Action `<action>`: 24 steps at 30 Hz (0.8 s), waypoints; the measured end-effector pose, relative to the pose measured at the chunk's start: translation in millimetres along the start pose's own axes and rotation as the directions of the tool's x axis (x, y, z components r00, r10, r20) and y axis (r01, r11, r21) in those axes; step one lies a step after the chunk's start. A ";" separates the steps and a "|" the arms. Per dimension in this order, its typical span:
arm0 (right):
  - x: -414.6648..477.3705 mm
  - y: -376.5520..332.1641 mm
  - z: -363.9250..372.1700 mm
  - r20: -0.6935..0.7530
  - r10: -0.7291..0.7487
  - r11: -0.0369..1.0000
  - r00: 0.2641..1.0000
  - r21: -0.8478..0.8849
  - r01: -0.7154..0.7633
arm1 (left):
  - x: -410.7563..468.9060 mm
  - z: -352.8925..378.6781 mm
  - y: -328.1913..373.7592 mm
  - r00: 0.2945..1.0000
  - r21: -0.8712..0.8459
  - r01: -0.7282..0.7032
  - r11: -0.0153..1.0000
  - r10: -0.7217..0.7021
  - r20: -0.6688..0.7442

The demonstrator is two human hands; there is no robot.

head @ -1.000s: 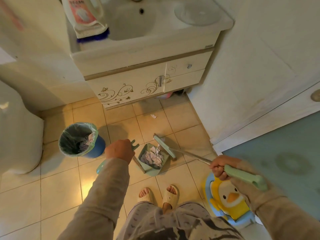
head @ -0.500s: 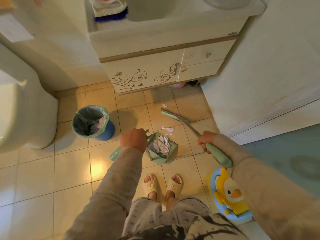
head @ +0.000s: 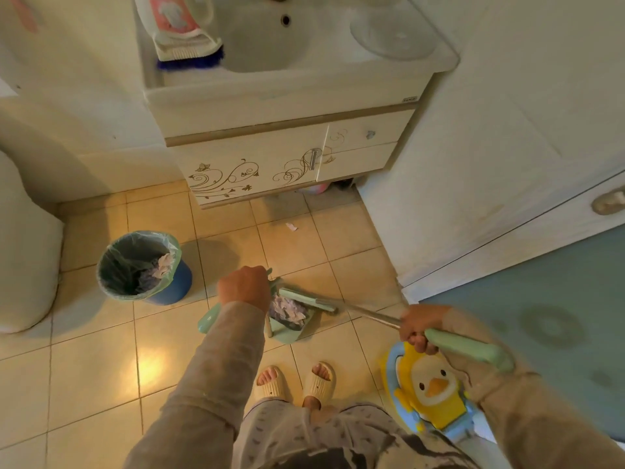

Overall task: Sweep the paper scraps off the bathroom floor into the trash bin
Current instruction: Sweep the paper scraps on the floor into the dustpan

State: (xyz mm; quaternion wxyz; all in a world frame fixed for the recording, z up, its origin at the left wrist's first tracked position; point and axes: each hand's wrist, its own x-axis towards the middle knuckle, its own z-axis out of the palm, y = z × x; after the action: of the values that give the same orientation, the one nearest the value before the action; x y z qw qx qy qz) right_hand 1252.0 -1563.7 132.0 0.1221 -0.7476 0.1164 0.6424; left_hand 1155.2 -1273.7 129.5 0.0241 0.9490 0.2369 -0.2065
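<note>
My left hand [head: 244, 288] grips the handle of a pale green dustpan [head: 290, 328] that stands on the tiled floor in front of my feet. Crumpled paper scraps [head: 289, 311] fill the pan. My right hand [head: 421, 328] holds the green-handled broom [head: 463, 348], and its head [head: 306, 298] lies across the pan's mouth. One small white scrap [head: 291, 227] lies on the tiles near the cabinet. The blue trash bin [head: 143, 267], lined with a pale green bag, stands to the left with paper inside.
A sink cabinet [head: 287, 164] stands ahead with a brush [head: 189, 57] on its top. A white toilet [head: 23, 248] sits at the left edge. At the right are a white door [head: 507, 164] and a yellow duck seat [head: 433, 390] beside my sandalled feet [head: 294, 384].
The broom head was pulled back from the tiles near the cabinet to the dustpan's mouth, taking the scraps in front of the pan with it. My left hand stayed on the dustpan handle.
</note>
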 end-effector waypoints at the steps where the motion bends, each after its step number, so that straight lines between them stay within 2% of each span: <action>1: -1.2 2.2 1.2 -0.018 -0.023 0.999 1.000 0.024 0.024 | 0.9 -0.6 -0.9 1.000 0.000 -0.004 1.000 0.004 -0.010; 8: 3.9 -19.9 -4.7 -0.131 -0.144 0.988 0.981 0.027 0.149 | -6.6 -2.4 -6.8 1.000 -0.011 -0.003 1.000 0.003 -0.011; 19: 28.9 -92.0 -103.8 -0.185 -0.262 0.965 0.947 -0.060 0.255 | -3.9 -16.8 23.9 0.972 -0.058 0.222 0.973 -0.226 -0.069; 24: 29.2 -123.0 -146.9 -0.203 -0.350 0.929 0.915 -0.204 0.310 | 13.6 -32.9 49.2 0.945 -0.094 0.316 0.944 -0.322 -0.054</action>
State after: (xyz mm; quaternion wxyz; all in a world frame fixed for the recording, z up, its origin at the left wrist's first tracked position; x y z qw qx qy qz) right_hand 1433.9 -1497.1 128.5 0.1509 -0.8349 -0.0525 0.5267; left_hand 1201.2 -1306.6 151.5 0.0222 0.9028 0.3965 -0.1650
